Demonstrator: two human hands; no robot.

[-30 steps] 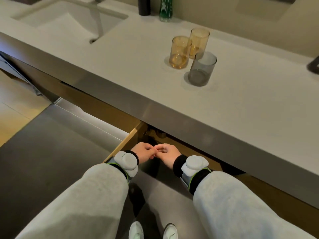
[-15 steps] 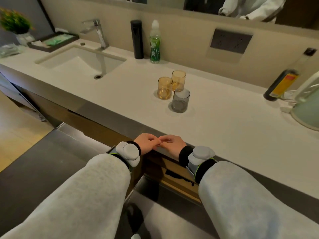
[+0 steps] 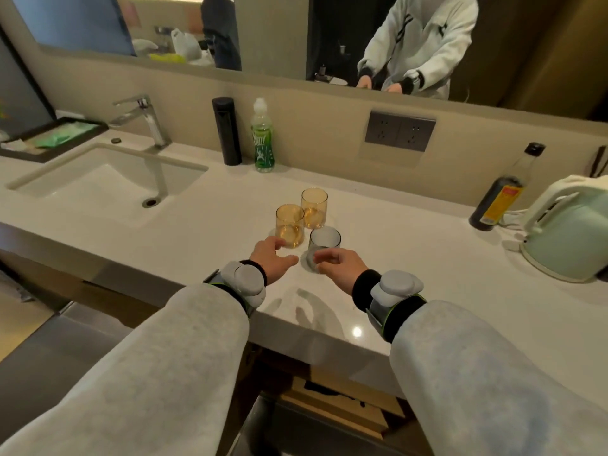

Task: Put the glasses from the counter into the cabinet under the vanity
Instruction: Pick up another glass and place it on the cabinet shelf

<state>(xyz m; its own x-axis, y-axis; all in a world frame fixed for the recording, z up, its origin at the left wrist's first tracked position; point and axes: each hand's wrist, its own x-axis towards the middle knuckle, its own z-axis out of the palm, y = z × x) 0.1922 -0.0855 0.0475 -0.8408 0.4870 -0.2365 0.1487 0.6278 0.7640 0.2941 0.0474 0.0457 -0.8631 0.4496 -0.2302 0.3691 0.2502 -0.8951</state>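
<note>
Both hands reach over the front edge of the worktop (image 3: 411, 258) toward the group of three glasses, and neither one holds anything yet.

The left hand (image 3: 271, 263) has a wide grip: the fingers are spread and relaxed, and the thumb points toward the other hand. The nearer amber glass (image 3: 290, 225) stands just beyond its fingertips; whether a fingertip touches the base already, I cannot tell.

The right hand (image 3: 340, 263) has a narrower grip, with the fingers half curled like a cup. The grey glass (image 3: 324, 246) stands directly ahead of these fingers, very close or maybe touching, and partly hidden behind them. It is not enclosed.

The second amber glass (image 3: 314, 207) stands behind the other two, farthest from both hands, a little nearer to the right one.

All three glasses stand upright, so the long axis of each is vertical. In my judgement each hand must come from the side and wrap around the wall of its glass. The glasses stand close together, so a finger that pushes between them could knock a neighbour.

The open cabinet (image 3: 332, 399) lies below and behind both grips, under the worktop edge, between the two grey sleeves. No glass is visible inside it, so I think the task is at its first pick.
</note>
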